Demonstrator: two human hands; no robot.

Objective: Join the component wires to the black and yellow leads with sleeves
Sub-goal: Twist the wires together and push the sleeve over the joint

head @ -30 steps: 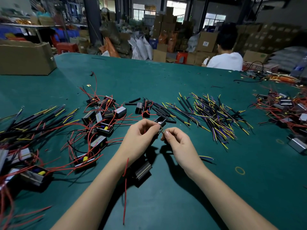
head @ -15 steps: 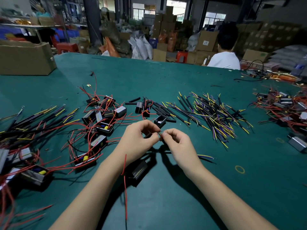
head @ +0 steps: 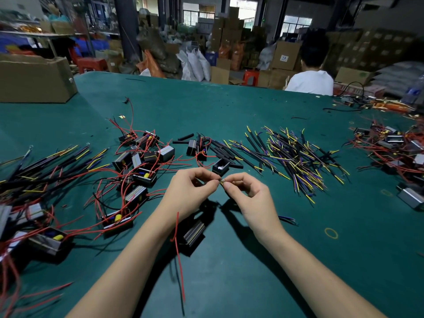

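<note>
My left hand [head: 191, 193] and my right hand [head: 249, 195] meet fingertip to fingertip above the green table [head: 229, 106], pinching thin wire ends [head: 220, 181] between them. A black box-shaped component [head: 193, 232] hangs below my left wrist, and its red wire [head: 180, 260] trails toward me. The end of a black lead with yellow and blue cores [head: 288, 219] lies behind my right wrist. What exactly sits between the fingertips is too small to tell.
A heap of black and yellow leads [head: 296, 157] lies right of centre, with loose black sleeves [head: 187, 137] near it. Components with red wires [head: 135, 166] pile up at left; more sit at far right [head: 394, 148]. A cardboard box [head: 34, 81] stands at back left. A person in white [head: 309, 81] sits beyond the table.
Both hands have kept pinching the wire ends and shifted slightly, the fingertips working closer together. The hanging component has swung a little under my left wrist.
</note>
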